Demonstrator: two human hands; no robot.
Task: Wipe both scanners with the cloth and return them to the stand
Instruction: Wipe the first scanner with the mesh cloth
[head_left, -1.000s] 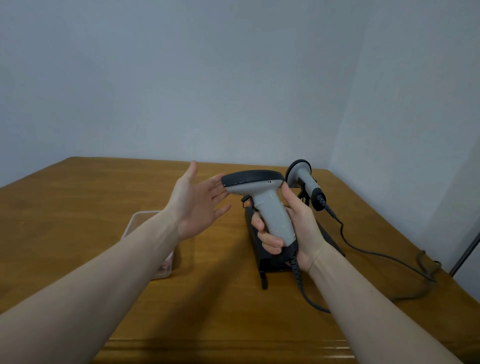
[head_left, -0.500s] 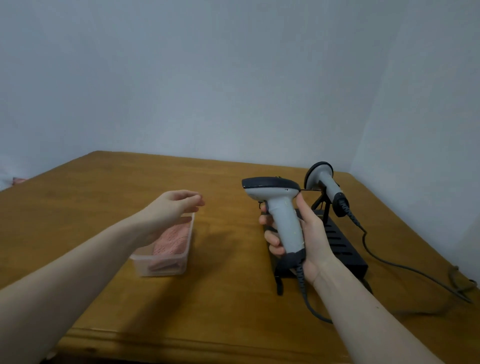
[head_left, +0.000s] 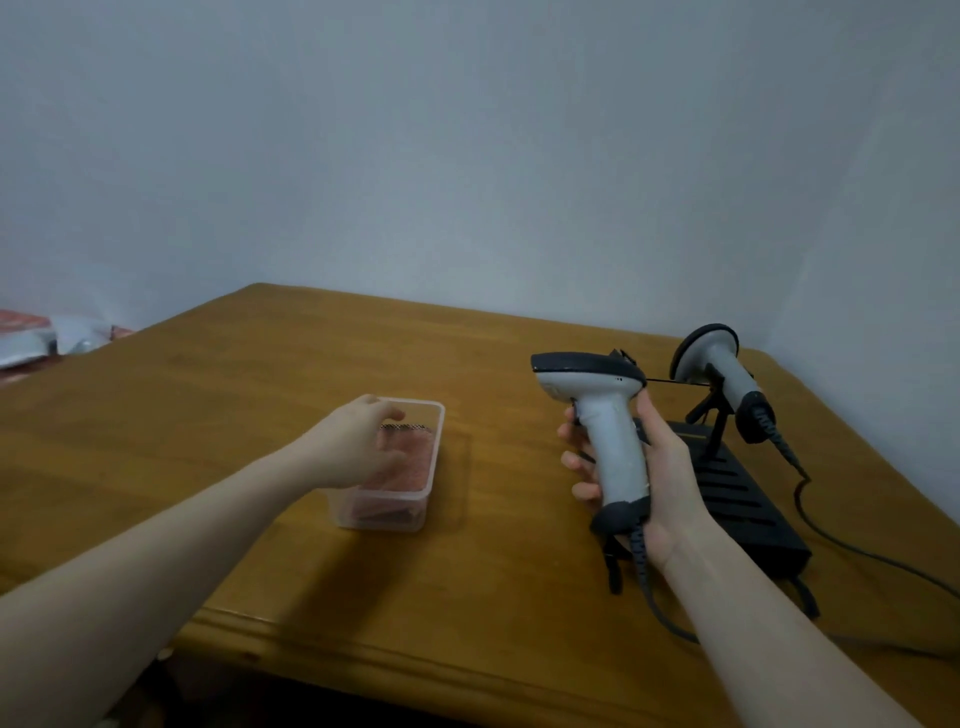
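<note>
The right hand (head_left: 649, 467) grips one scanner (head_left: 602, 415); the open left hand (head_left: 358, 447) reaches for the pink cloth (head_left: 410, 462), holding nothing. No wiping is done yet, I think

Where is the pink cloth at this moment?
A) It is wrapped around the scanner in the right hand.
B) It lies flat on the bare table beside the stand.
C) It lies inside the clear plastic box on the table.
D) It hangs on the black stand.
C: the pink cloth sits inside the clear plastic box, where the left hand reaches into it; the right hand holds only the scanner.
</note>
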